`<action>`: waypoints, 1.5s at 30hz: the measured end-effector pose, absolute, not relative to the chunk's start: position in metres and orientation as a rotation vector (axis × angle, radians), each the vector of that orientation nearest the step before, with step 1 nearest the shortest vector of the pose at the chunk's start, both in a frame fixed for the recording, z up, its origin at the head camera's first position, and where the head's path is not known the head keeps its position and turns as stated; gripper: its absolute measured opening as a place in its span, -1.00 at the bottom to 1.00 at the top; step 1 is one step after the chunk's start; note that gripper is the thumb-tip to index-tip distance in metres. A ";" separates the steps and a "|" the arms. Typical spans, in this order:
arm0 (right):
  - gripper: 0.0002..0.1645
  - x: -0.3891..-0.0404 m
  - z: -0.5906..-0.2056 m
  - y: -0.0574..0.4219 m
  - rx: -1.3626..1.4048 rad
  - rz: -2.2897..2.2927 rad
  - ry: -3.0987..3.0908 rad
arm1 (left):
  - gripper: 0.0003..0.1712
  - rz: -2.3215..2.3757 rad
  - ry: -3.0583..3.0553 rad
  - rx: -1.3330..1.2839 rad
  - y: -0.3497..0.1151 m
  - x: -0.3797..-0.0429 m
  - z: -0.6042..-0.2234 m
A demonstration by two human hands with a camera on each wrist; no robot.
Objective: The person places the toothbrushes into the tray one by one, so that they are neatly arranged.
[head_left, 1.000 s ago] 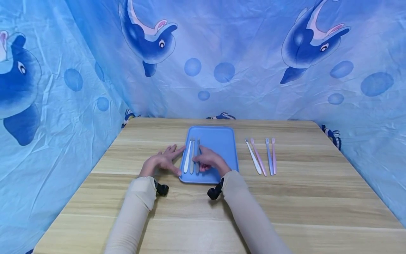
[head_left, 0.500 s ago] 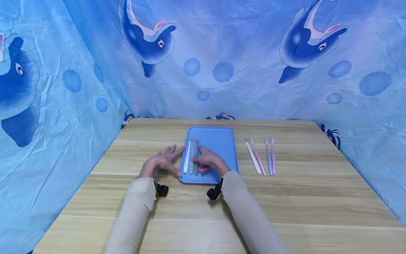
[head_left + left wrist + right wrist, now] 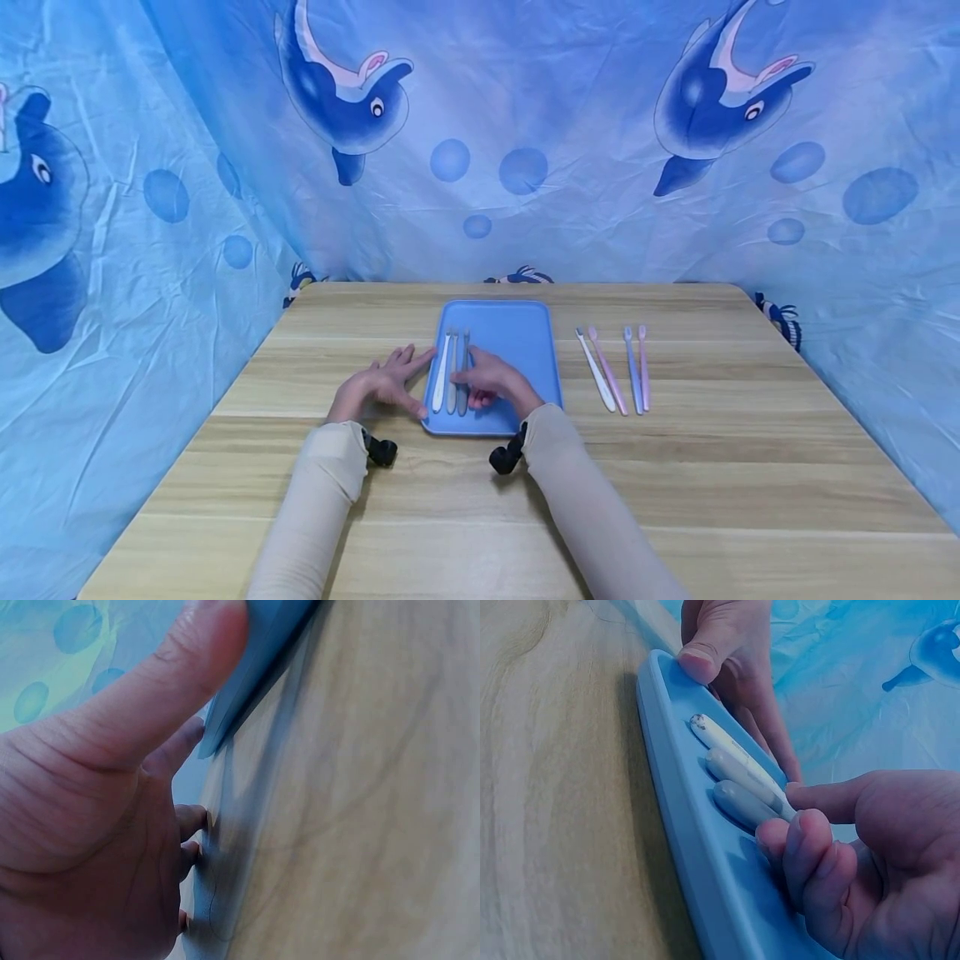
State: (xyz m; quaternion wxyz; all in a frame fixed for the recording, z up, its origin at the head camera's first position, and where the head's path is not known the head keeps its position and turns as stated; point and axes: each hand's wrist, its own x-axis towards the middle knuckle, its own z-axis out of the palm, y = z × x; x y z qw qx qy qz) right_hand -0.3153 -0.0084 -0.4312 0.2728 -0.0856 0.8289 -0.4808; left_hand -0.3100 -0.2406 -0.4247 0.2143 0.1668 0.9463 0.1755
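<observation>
In the head view a blue tray point(image 3: 517, 350) holds three toothbrushes side by side near its left rim: a white toothbrush point(image 3: 441, 379), a light grey toothbrush point(image 3: 452, 400) and a darker grey toothbrush point(image 3: 462, 402). My left hand point(image 3: 384, 385) spreads its fingers at the tray's left side, thumb at the near corner and index finger along the rim. Over the tray, my right hand point(image 3: 491, 379) pinches the darker grey toothbrush, its other fingers curled. In the right wrist view, the thumb point(image 3: 825, 799) covers part of the handles.
Right of the tray on the wooden table point(image 3: 750, 467) lie a white toothbrush point(image 3: 596, 371), a pink toothbrush point(image 3: 609, 371), a blue toothbrush point(image 3: 633, 371) and another pink toothbrush point(image 3: 643, 371). A blue dolphin-print curtain point(image 3: 570, 225) hangs behind the table and at both sides.
The darker grey toothbrush has shifted slightly left, closer to the light grey one, with my right hand at it. My left hand keeps its place on the tray. The head view has shifted a little.
</observation>
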 end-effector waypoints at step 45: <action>0.02 -0.302 -0.381 0.086 -0.255 -1.301 2.431 | 0.56 0.505 2.595 0.475 -0.248 -0.321 -0.432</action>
